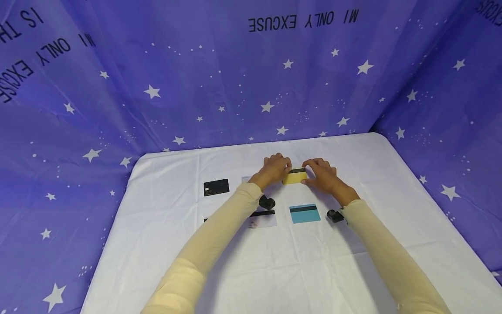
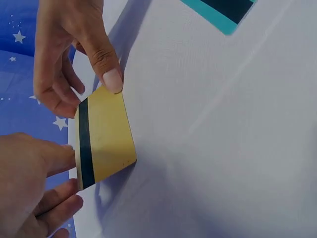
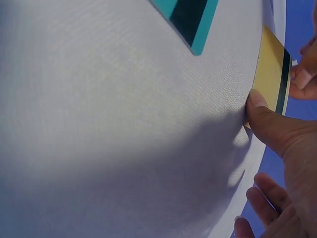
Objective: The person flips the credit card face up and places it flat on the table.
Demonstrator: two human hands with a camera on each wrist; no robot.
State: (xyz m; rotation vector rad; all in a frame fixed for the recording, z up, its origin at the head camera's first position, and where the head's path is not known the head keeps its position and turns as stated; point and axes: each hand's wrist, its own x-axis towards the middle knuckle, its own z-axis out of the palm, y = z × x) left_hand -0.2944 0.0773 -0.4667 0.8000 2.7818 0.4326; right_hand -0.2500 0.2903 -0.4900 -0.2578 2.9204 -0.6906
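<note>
A yellow card [image 1: 295, 176] with a dark stripe along its far edge is tilted up at the back of the table between both hands. My left hand [image 1: 276, 168] pinches its left end near the striped edge, with thumb and fingertips at that corner in the left wrist view. At the opposite end my right hand [image 1: 322, 175] grips the card, the thumb [image 3: 258, 101] on the near corner and the fingers at the striped edge. Nearer to me lies a teal card [image 1: 305, 216] with a black stripe, flat on the white cloth.
On the left lies a black card [image 1: 216, 187] marked VIP. A pale card [image 1: 245, 179] and a white striped card [image 1: 266, 220] are partly covered by my left arm. The white-covered table [image 1: 164, 244] meets blue star-patterned curtains [image 1: 219, 87] at its back and sides.
</note>
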